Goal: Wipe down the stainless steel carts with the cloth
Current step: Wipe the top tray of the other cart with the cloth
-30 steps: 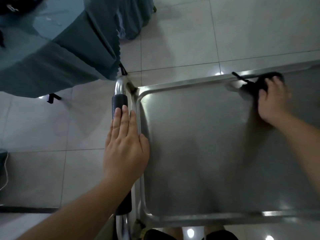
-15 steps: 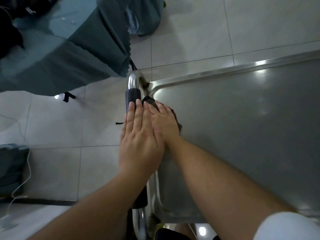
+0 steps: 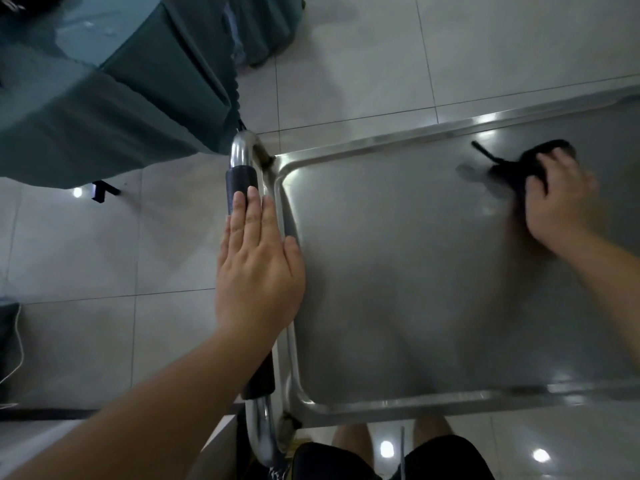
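A stainless steel cart [image 3: 398, 271] with a raised rim fills the middle and right of the head view. Its push handle [image 3: 242, 174], steel tube with a black grip, runs along the left side. My left hand [image 3: 258, 268] lies flat on that black grip, fingers straight and together. My right hand [image 3: 557, 202] presses a black cloth [image 3: 519, 164] onto the cart's top near the far rim, at the right. Part of the cloth is hidden under the hand, and a thin strand sticks out to the left.
A table draped in teal cloth [image 3: 104, 116] stands close to the cart's far left corner. Pale floor tiles [image 3: 346, 64] surround the cart. A white cable [image 3: 17, 341] lies at the left edge. My legs in dark shorts [image 3: 398, 459] show below the near rim.
My right hand swept the cloth from the far left corner beside my left hand back across the top to the far right. My left hand stayed on the handle.
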The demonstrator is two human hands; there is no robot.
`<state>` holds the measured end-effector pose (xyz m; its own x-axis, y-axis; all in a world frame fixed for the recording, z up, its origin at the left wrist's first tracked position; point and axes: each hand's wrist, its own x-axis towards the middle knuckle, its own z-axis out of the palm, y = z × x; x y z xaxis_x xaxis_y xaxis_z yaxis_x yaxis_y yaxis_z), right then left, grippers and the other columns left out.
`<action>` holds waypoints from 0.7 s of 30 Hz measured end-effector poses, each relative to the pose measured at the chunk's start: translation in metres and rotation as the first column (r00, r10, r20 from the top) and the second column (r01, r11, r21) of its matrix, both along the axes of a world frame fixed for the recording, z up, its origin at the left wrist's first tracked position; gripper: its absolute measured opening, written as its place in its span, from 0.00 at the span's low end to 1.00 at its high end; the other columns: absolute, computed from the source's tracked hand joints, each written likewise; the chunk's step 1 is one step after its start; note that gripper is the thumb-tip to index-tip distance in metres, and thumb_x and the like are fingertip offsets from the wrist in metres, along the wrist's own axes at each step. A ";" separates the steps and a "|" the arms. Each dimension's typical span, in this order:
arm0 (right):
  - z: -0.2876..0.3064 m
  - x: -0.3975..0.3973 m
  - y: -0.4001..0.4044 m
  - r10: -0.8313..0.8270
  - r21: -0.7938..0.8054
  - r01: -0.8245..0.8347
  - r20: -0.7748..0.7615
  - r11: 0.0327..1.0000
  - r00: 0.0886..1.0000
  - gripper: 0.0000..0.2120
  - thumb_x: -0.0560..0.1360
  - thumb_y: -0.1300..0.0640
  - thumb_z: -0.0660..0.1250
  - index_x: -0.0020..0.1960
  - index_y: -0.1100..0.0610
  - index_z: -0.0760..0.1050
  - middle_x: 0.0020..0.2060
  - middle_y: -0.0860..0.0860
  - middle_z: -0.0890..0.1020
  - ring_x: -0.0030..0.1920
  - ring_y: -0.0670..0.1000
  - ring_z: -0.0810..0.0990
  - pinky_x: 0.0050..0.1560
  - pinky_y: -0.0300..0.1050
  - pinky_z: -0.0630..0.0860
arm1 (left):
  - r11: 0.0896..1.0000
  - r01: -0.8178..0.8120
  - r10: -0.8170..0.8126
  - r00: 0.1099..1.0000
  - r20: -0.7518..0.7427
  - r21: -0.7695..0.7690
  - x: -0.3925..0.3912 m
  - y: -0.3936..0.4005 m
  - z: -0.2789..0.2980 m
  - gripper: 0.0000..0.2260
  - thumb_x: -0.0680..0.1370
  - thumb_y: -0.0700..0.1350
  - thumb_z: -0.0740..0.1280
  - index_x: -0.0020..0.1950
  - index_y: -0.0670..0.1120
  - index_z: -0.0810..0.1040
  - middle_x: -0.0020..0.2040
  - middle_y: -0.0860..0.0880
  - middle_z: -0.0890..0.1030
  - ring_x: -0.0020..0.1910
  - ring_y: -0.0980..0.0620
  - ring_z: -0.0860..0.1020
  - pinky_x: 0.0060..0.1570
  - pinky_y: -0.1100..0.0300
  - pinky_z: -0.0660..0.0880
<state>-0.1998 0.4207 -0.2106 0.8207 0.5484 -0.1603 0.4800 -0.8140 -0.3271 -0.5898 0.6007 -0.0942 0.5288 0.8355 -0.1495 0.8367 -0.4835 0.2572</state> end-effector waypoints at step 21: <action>0.004 -0.193 0.082 0.719 0.091 -0.713 -0.089 0.696 0.690 0.26 0.83 0.46 0.62 0.81 0.48 0.68 0.81 0.47 0.66 0.80 0.57 0.65 0.78 0.59 0.62 | 1.000 -0.002 0.002 1.000 -0.012 0.025 -0.002 0.003 -0.007 0.29 0.87 0.55 0.46 0.87 0.47 0.49 0.88 0.52 0.43 0.83 0.60 0.35 0.81 0.56 0.37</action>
